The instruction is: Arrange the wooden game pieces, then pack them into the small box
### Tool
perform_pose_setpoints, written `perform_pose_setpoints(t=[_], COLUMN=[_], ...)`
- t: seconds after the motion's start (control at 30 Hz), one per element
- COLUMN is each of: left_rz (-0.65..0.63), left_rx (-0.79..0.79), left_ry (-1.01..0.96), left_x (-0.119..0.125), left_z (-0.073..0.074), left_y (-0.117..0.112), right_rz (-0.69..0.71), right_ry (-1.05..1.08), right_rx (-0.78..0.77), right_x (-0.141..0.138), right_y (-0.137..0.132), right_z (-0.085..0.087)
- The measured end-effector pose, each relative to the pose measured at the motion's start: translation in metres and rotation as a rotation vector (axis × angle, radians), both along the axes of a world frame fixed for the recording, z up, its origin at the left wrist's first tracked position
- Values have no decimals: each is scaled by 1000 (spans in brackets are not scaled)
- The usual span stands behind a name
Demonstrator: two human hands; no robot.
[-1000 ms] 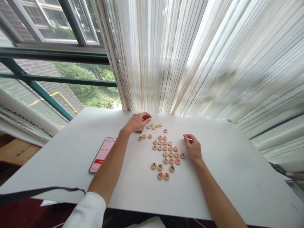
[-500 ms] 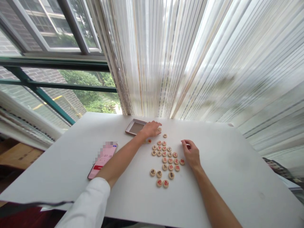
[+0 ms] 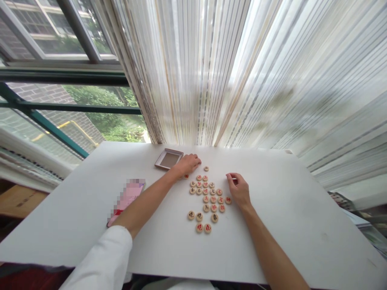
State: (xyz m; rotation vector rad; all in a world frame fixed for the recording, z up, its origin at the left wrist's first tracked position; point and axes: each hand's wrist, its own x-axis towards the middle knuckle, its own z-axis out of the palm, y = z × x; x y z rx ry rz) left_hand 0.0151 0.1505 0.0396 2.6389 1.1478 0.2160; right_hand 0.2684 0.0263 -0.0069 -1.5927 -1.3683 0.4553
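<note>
Small round wooden Chinese chess pieces [image 3: 205, 191] with red or black characters lie face up in uneven rows on the white table [image 3: 290, 225]. At the far side, my left hand [image 3: 189, 163] is closed, its fingertips bent down over a piece that they hide. Close to those fingers lies a single black-marked piece [image 3: 206, 168]; a red-marked piece [image 3: 186, 176] shows partly below the wrist. My right hand [image 3: 238, 188] rests on the table right of the rows, loosely curled, thumb and forefinger together, with nothing visible in it. Nearest to it is a red piece [image 3: 227, 200].
A shallow open box [image 3: 169, 158] stands behind my left forearm. Left of that arm lies a phone [image 3: 130, 197] with a pink screen, partly blurred out. Striped sheer curtains [image 3: 187, 80] hang along the table's far edge, beside an open window on the left.
The piece that showed beneath my left fingertips is now covered by that hand, whose fingers have closed. My right hand keeps its pose. The whole view has shifted slightly.
</note>
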Motion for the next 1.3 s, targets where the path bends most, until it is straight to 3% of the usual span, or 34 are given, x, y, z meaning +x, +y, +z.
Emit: perform_pose_setpoints(t=[0.2, 0.33, 0.37, 0.47, 0.6, 0.73, 0.93, 1.3], left_rz=[2, 6, 1, -37, -15, 23, -15, -13], left_rx=[-87, -171, -219, -606, -826, -884, -940, -1063], left_ry=[-209, -388, -436, -816, -1025, -1095, -1127, -1061], left_x=[-5, -10, -11, -16, -22, -25, -24, -25], left_z=[14, 26, 26, 22, 8, 0, -4, -9], left_y=[-10, -34, -42, -67, -96, -118, -137, -147], right_rz=[2, 7, 18, 83, 216, 403, 567, 617], right_ry=[-13, -18, -19, -32, -69, -106, -152, -235], right_rx=[29, 72, 86, 127, 180, 273, 349, 385], right_x=[0, -3, -4, -14, -31, -45, -60, -67], right_y=[0, -3, -5, -13, -28, -42, -55, -56], right_z=[-1, 3, 5, 13, 24, 32, 39, 32])
